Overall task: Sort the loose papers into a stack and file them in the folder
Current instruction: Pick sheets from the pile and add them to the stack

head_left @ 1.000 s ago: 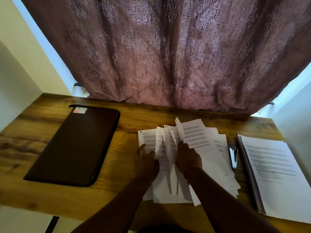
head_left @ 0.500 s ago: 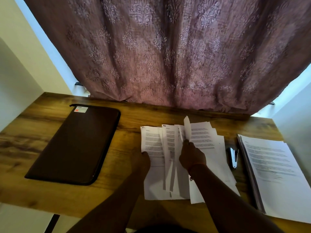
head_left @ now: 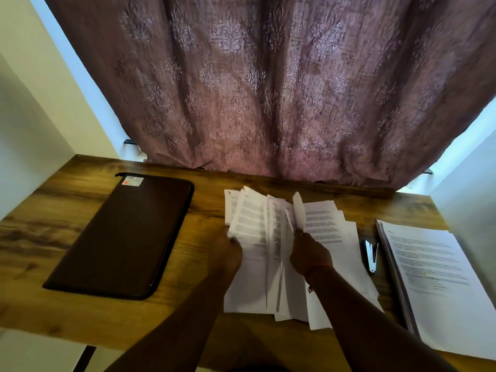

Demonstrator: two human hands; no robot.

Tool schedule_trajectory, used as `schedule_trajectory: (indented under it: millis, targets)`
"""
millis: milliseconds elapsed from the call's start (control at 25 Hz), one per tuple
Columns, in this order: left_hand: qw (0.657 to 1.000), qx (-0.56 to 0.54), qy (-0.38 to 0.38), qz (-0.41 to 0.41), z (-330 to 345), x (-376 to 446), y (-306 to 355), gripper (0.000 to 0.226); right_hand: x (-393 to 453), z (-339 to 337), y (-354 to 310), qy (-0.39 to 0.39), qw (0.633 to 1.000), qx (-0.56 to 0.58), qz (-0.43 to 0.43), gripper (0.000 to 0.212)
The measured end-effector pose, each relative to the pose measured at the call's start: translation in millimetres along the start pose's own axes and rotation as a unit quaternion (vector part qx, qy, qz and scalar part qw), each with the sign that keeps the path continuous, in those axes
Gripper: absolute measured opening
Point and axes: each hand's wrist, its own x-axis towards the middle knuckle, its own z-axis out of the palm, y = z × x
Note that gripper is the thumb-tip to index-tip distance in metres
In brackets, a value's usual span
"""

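Note:
Loose printed papers (head_left: 330,237) lie fanned out in the middle of the wooden table (head_left: 204,318). My left hand (head_left: 228,255) grips the left sheets and lifts their top edge off the table. My right hand (head_left: 308,253) pinches a few sheets that stand up on edge between the two halves. A dark brown zip folder (head_left: 123,234) lies shut on the table's left side, apart from both hands. A neat stack of printed paper (head_left: 440,285) rests at the right edge.
A black and white stapler (head_left: 371,255) lies between the loose papers and the right stack. A patterned mauve curtain (head_left: 268,89) hangs behind the table. White walls close in on the left and right.
My left hand has slid under the leftmost sheets and raised them, so they now tilt up and fan to the left. My right hand stays holding the upright sheets.

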Motion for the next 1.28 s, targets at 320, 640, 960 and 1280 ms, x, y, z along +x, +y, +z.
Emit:
schedule_trajectory:
  millis: [320, 640, 960, 1280]
  targets:
    - [0.944, -0.231, 0.231, 0.055, -67, 8, 76, 0.026, -9, -12, 9, 0.012, 0.997, 0.053, 0.057, 0.039]
    - [0.916, -0.38, 0.081, -0.096, -59, -5, 51, 0.039, -22, -39, 26, 0.108, 0.985, 0.092, 0.094, 0.035]
    - [0.974, -0.169, -0.095, -0.121, -21, -52, -13, 0.017, -38, -71, 8, 0.132, 0.99, -0.027, 0.029, 0.075]
    - [0.915, -0.269, -0.172, -0.245, -1, -66, 4, 0.031, -53, 0, -88, 0.005, 0.995, -0.055, -0.081, 0.086]
